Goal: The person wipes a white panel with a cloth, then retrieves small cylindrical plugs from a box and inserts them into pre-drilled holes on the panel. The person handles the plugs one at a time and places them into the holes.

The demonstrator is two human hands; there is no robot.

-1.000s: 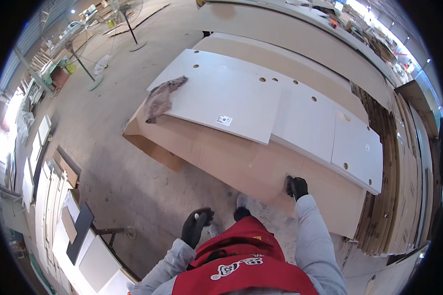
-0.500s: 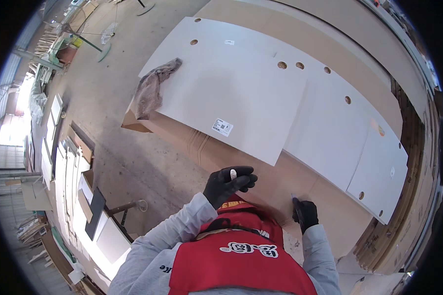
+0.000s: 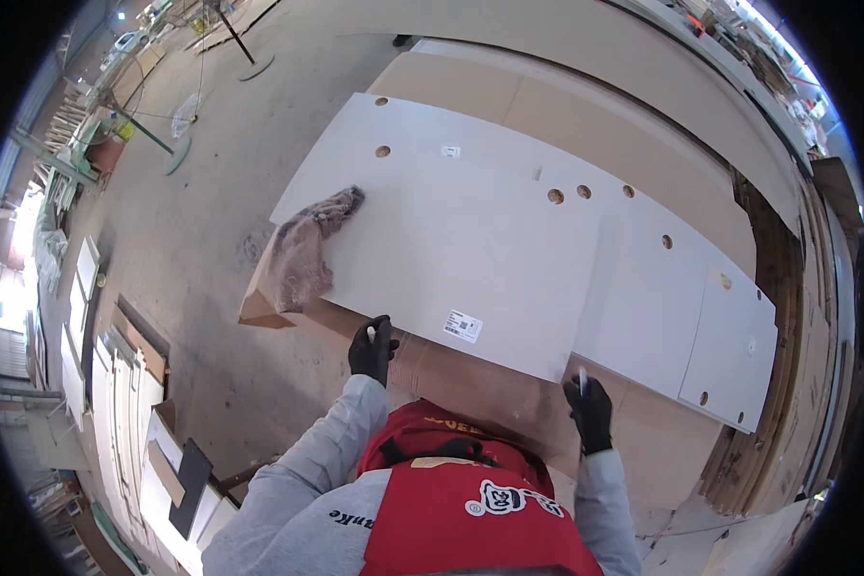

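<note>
My left hand (image 3: pixel 372 351), in a black glove, is at the front edge of the large white panel (image 3: pixel 442 240), left of its printed label (image 3: pixel 462 326). Its fingers are curled closed; a small whitish spot shows at them, and I cannot make out what it is. My right hand (image 3: pixel 591 415), gloved too, is closed around a slim pale stick-like thing (image 3: pixel 582 380) that points up near the panel's front corner. Round holes run along the far side of the panel. A crumpled brownish-grey cloth (image 3: pixel 307 252) lies over its left end.
Brown cardboard (image 3: pixel 672 422) lies under the panels. Another white panel (image 3: pixel 634 298) and a smaller one (image 3: pixel 730 350) adjoin on the right. Long stacked boards (image 3: pixel 643 77) stand beyond. White and dark offcuts (image 3: pixel 187 490) are at left; a stand (image 3: pixel 256 69) is farther back.
My left hand has moved left to the panel's front edge. My right hand has turned, and the slim thing now points up. The view has shifted, so the panels sit lower.
</note>
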